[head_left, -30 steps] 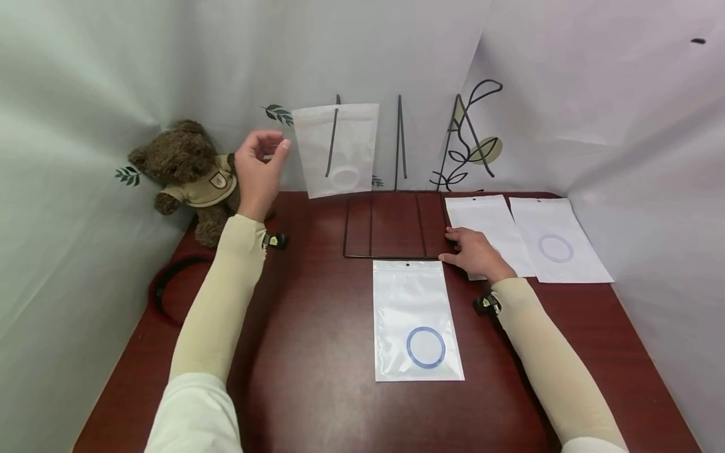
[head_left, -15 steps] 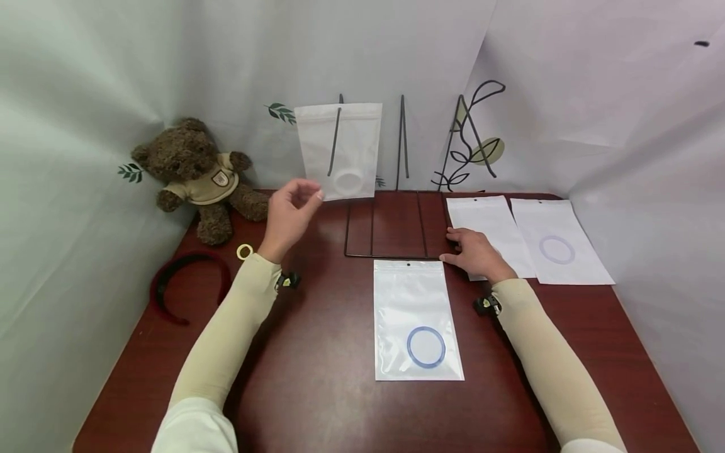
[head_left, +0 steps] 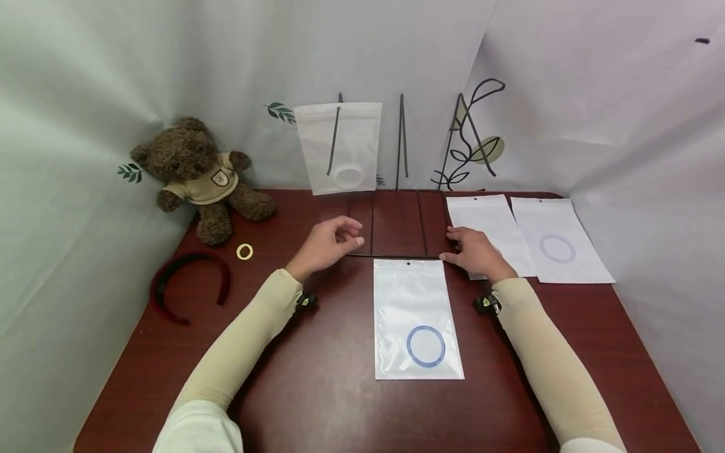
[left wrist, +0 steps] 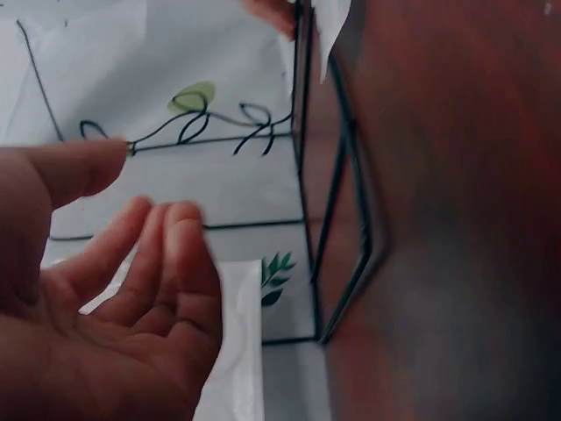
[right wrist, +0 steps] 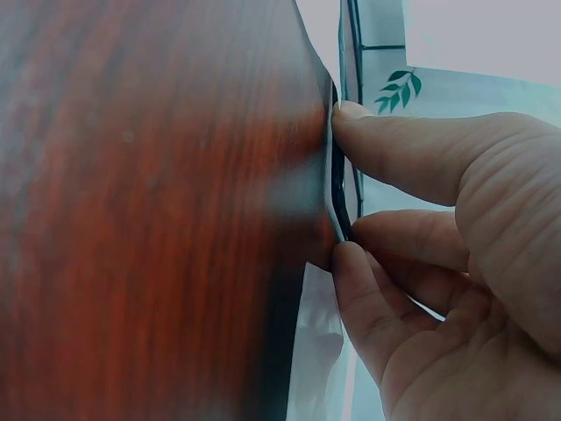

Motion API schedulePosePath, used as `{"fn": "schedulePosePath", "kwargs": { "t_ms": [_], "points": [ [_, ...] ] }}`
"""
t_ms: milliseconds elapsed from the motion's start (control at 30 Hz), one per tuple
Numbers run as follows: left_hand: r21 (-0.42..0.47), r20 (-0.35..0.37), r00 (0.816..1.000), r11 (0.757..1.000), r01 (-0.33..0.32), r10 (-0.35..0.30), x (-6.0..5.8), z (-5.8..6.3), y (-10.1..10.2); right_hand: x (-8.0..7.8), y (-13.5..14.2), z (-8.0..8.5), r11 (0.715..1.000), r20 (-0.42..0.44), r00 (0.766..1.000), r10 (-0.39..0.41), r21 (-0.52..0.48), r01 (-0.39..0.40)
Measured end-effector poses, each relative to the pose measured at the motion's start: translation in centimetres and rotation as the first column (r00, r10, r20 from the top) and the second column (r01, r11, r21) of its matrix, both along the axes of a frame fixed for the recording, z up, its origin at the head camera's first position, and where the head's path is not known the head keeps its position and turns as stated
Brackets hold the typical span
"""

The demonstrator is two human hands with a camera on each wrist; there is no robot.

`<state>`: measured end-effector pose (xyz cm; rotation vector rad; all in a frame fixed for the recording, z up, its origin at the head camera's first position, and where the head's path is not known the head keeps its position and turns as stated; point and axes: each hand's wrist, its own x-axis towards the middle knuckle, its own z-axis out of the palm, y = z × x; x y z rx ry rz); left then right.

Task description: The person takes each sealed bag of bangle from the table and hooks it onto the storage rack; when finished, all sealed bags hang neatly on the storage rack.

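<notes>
The person's right hand is over at the near right corner of the black wire rack, palm down, the thumb and bent fingers pinching its thin base wire. The left hand hovers by the rack's near left corner, palm turned inward. Its fingers curve loosely toward the thumb with a moderate gap between, holding nothing. Both forearms, in pale cream sleeves, slant inward toward the rack.

The rack stands on the dark red wooden tabletop. On its left prong hangs a flat white pouch with a faint ring shape; the other two prongs are bare. Just in front of the rack lies a glossy white pouch with a blue ring. Two more white pouches lie to the rack's right. Well to its left are a brown plush bear in a tan shirt, a small yellow ring and a dark red headband.
</notes>
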<state>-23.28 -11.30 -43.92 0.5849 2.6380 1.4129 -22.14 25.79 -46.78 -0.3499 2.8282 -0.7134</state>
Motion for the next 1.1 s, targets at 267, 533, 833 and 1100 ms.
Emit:
{"fn": "schedulePosePath", "kwargs": {
  "t_ms": [267,533,833,1100],
  "points": [
    [-0.128,0.131,0.985,0.984,0.128,-0.111,0.6,-1.8,1.6,-0.2,0.1,-0.2,1.0,-0.008,1.0,0.006,0.006,-0.006],
    [-0.192,0.219,0.969,0.968,0.16,-0.117,1.0,-2.3,2.9,-0.1,0.2,-0.1,1.0,-0.013,1.0,0.005,0.017,-0.005],
    [-0.219,0.211,0.967,0.958,0.187,-0.14,0.9,-2.9,3.9,-0.1,0.1,-0.1,1.0,-0.014,1.0,0.001,0.024,-0.001],
    [-0.17,0.169,0.964,0.958,0.232,-0.203,1.1,-3.0,4.0,0.0,-0.1,-0.2,0.999,-0.037,0.999,0.002,0.038,0.0]
  ]
}}
